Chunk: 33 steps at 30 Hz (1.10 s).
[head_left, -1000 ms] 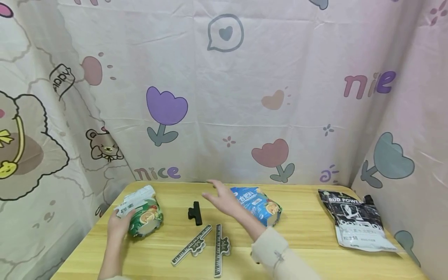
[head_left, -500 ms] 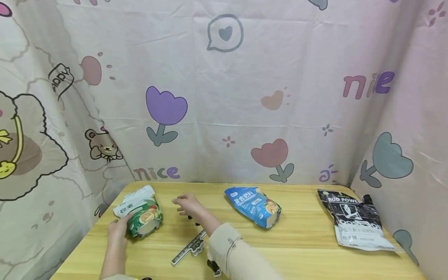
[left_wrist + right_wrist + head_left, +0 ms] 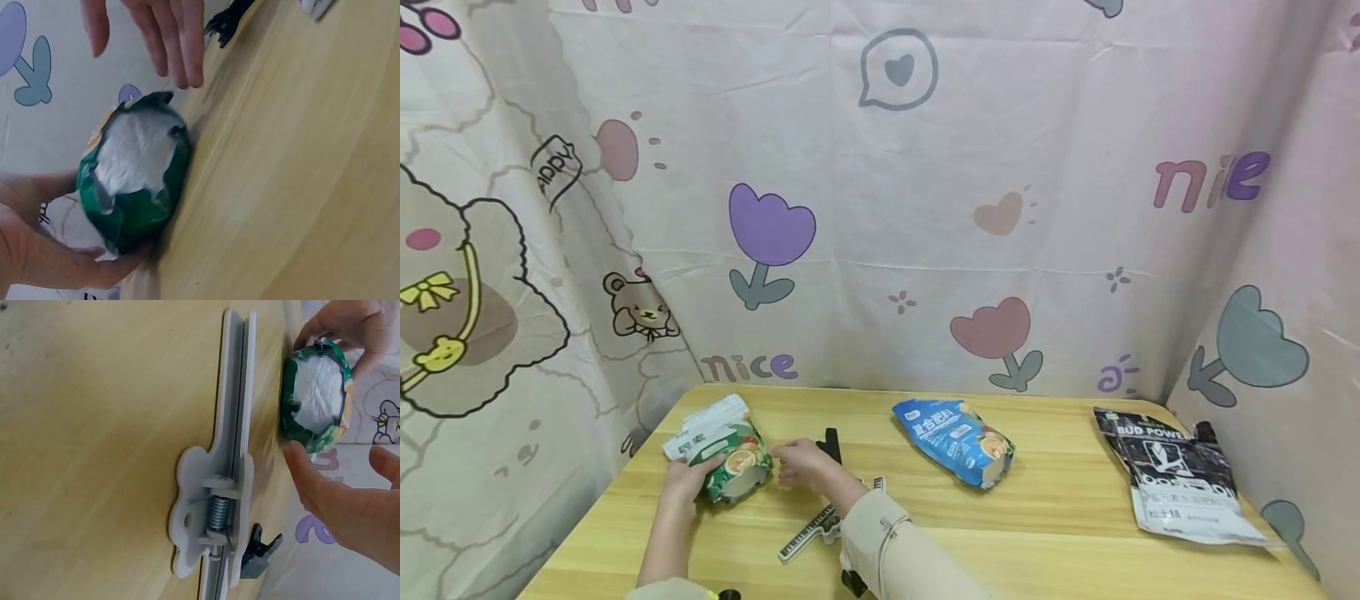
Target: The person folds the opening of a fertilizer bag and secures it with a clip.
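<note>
A green fertilizer bag (image 3: 747, 467) lies on its back at the table's left, its torn-looking silver base (image 3: 140, 150) facing the wrist cameras. My left hand (image 3: 683, 483) grips the bag's left side, thumb and fingers on opposite faces in the left wrist view. Just right of the bag is my right hand (image 3: 808, 465), its fingers extended toward the bag's edge and holding nothing. In the right wrist view the index fingertip (image 3: 292, 450) is right at the bag's lower edge. A black clip (image 3: 831, 444) lies behind the right hand, partly covered.
Under the right forearm are a piano-key clip (image 3: 802, 536) and a second one (image 3: 878, 483), mostly hidden. A blue fertilizer bag (image 3: 958, 442) lies centre right, and a black and silver pouch (image 3: 1176, 483) at the far right. A patterned curtain (image 3: 880, 208) hangs behind the table.
My right hand has swept left from beside the blue bag, past the black clip, to the green bag's right side. The left hand keeps its place at the green bag. The head view has turned slightly left.
</note>
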Motion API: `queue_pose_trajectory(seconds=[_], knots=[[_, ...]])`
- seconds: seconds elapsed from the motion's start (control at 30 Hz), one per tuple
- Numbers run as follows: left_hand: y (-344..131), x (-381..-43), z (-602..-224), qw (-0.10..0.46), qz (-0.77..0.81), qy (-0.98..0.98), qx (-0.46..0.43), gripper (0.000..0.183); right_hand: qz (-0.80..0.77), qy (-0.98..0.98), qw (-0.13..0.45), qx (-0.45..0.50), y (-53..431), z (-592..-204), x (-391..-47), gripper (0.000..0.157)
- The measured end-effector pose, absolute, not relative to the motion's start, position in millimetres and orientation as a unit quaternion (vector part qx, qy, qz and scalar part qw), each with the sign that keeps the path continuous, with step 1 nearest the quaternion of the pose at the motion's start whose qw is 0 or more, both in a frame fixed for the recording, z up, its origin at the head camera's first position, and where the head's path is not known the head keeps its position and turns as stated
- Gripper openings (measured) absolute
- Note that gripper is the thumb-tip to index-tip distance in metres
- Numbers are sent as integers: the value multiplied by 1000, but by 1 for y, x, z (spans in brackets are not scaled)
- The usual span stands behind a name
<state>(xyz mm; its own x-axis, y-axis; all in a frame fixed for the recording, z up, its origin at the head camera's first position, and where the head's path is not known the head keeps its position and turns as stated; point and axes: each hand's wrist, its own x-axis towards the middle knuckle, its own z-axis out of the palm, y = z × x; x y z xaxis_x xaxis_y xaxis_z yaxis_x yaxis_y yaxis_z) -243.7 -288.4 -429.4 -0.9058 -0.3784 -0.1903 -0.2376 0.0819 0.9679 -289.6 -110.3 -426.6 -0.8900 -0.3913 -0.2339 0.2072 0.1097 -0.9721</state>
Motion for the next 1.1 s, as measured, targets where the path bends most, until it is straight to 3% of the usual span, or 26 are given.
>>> queue_pose_trajectory(seconds=[0.23,0.5,0.73,0.97,1.1], knots=[[-280,-242,-425,-35,-590,-793,148,96,-636,738,221,-49,-108,-428,-288,47],[-296,-256,-441,-11,-603,-777,183,61,-618,753,222,-45,-107,-431,-287,37],[-303,-271,-443,11,-639,-739,215,65,-612,759,220,-43,-106,-429,-286,37],[-301,-269,-437,-5,-676,-699,235,69,-579,791,197,-26,-106,-427,-283,36],[-300,-267,-435,-14,-693,-683,231,62,-565,801,198,-18,-107,-425,-283,37]])
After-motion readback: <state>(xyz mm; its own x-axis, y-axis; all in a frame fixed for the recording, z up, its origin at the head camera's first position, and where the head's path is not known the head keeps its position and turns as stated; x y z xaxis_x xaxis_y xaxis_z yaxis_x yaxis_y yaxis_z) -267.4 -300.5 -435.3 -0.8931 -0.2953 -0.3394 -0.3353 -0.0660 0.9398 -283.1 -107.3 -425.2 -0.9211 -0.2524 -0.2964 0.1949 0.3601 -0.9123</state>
